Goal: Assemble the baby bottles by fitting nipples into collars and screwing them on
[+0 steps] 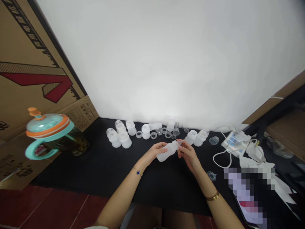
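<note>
My left hand [154, 152] wraps round the body of a frosted white bottle [165, 154], tilted with its neck up to the right. At that neck, my right hand [187, 152] pinches a clear teat [179, 143]. Behind my hands lie grey-white rings [153, 135] and clear caps [176, 131]. An open bottle [145, 131] stands behind my left hand. Several capped bottles [125, 139] are grouped to the left. More bottles [201, 137] stand beyond my right hand, with a clear cap [213, 140] beside them.
A large jug [50, 136] with a teal handle and orange-rimmed lid stands at the left by a cardboard box [21, 95]. At the right lie a power strip [234, 143] with white cables, a phone [245, 200] and a loose clear teat [211, 176]. A white wall rises behind.
</note>
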Action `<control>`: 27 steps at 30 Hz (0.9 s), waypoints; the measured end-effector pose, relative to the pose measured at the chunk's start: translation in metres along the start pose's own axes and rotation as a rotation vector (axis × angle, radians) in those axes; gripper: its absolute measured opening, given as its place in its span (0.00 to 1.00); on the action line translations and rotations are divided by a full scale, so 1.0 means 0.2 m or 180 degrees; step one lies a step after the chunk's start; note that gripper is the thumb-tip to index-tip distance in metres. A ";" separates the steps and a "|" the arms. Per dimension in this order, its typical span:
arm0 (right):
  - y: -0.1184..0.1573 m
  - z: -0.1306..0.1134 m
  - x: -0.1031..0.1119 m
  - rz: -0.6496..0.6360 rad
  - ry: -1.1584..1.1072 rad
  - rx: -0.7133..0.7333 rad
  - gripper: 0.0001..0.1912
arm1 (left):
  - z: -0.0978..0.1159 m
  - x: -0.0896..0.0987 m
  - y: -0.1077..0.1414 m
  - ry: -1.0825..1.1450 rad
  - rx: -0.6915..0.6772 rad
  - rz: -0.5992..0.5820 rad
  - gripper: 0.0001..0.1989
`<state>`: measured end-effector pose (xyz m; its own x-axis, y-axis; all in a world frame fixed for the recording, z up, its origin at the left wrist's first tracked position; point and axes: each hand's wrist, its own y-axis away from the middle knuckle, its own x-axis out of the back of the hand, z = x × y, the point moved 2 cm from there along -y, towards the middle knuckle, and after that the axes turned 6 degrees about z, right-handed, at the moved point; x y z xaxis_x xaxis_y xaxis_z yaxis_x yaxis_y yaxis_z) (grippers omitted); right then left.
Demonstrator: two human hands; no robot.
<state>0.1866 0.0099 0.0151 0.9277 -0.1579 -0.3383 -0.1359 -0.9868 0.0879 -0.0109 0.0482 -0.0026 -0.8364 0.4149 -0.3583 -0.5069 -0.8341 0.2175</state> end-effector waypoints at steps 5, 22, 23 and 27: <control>0.00 0.01 0.01 -0.0010 0.0025 -0.0006 0.19 | 0.00 0.00 0.00 0.0013 0.0018 0.0002 0.24; -0.01 0.03 0.01 -0.0091 0.0012 -0.0074 0.22 | -0.01 0.00 -0.01 0.0053 0.0088 0.0007 0.27; -0.01 0.03 0.02 -0.0113 -0.0006 -0.0087 0.22 | -0.01 0.00 -0.01 0.0079 0.0095 -0.0006 0.27; -0.01 0.02 0.02 -0.0143 -0.0078 -0.0093 0.22 | -0.02 0.00 -0.01 0.0173 0.0121 -0.0073 0.26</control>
<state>0.1888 0.0110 0.0097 0.9238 -0.1146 -0.3653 -0.0837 -0.9915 0.0992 -0.0092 0.0493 -0.0072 -0.8125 0.4124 -0.4121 -0.5342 -0.8098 0.2428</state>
